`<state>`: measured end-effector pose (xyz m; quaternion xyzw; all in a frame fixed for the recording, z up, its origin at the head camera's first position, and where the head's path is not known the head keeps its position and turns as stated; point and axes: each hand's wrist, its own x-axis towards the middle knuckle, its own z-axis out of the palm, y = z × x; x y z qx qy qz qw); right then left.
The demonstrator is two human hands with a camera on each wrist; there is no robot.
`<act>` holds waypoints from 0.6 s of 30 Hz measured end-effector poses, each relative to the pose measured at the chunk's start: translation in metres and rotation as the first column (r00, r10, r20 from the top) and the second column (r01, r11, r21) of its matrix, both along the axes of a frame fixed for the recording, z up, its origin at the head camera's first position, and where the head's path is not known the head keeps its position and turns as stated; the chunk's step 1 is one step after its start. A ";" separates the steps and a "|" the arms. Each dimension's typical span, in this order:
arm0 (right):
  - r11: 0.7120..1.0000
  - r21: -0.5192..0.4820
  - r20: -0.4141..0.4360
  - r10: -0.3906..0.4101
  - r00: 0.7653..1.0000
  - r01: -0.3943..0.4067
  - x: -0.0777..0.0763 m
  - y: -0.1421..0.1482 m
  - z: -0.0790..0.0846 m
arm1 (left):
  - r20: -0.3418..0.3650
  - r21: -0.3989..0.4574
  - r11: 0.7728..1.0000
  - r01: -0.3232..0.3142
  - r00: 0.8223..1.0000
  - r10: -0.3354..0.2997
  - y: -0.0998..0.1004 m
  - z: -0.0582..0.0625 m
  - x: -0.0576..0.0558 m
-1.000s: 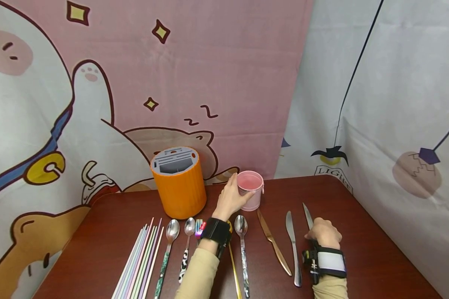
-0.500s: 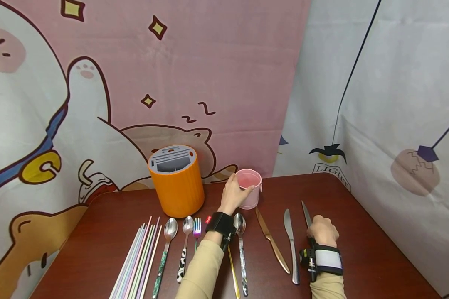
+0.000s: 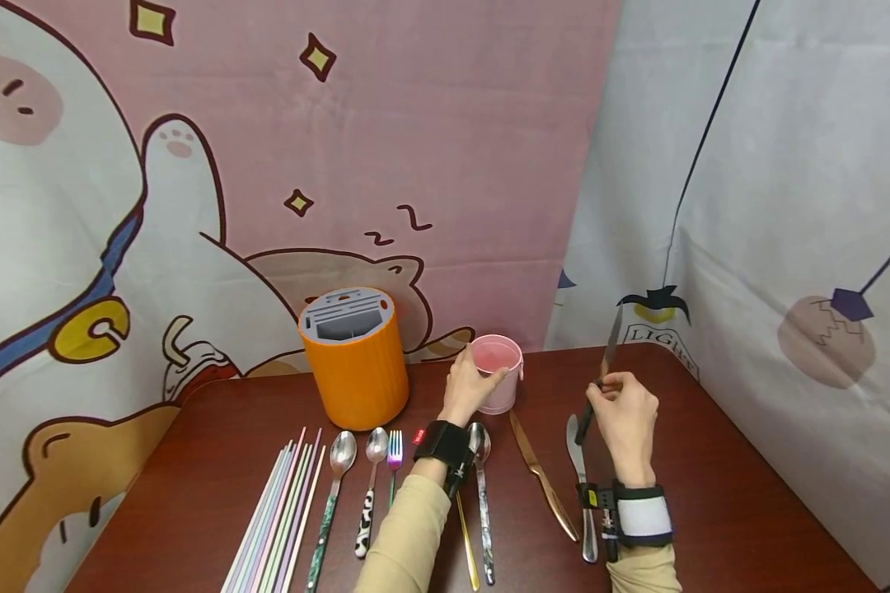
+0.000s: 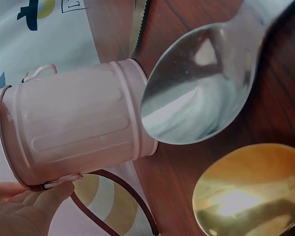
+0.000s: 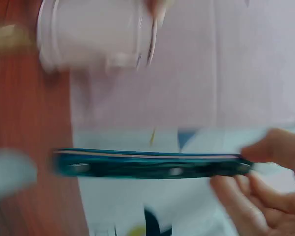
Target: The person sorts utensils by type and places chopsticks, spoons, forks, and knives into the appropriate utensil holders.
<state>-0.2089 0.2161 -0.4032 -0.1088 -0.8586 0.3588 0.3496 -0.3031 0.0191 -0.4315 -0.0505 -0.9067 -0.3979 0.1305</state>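
While gripping the pink bucket (image 3: 503, 395) with the left hand (image 3: 466, 389), pinching a dark-handled knife (image 3: 606, 362) in the right hand (image 3: 627, 416). Held tilted, with blade (image 3: 614, 331) upward.

The bucket (image 3: 504, 397) stands right of the holder (image 3: 358, 380).

The pink bucket (image 4: 73, 118) looked like painted metal, smooth between its ridges. The silver spoon (image 4: 201, 88) was of polished, very glossy metal. The knife handle (image 5: 137, 166) appeared smooth. The table (image 3: 742, 511) seemed wooden, with some shine; the wall cloth (image 3: 460, 148) was matt.
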 end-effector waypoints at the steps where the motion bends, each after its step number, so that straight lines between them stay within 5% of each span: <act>1: 0.999 -0.037 -0.074 0.000 0.997 -0.003 -0.002 -0.007 0.002 | 0.001 0.003 1.000 0.001 1.000 -0.001 0.000 -0.001 0.000; 5: 0.979 -0.179 -0.325 0.031 0.945 -0.094 -0.010 -0.030 0.002 | 0.005 0.008 1.000 0.000 1.000 0.000 0.000 -0.003 0.000; 11: 0.865 -0.395 -0.503 0.079 0.861 -0.309 -0.031 -0.058 -0.006 | -0.021 0.000 1.000 0.012 1.000 -0.012 -0.001 0.000 0.001; 14: 0.847 -0.410 -0.491 0.107 0.865 -0.338 -0.047 -0.066 -0.010 | -0.025 0.002 1.000 0.020 0.999 -0.020 -0.001 0.000 0.001; 18: 0.872 -0.382 -0.409 0.135 0.902 -0.304 -0.063 -0.072 -0.016 | -0.021 0.014 0.999 0.030 0.999 -0.030 -0.002 0.000 0.001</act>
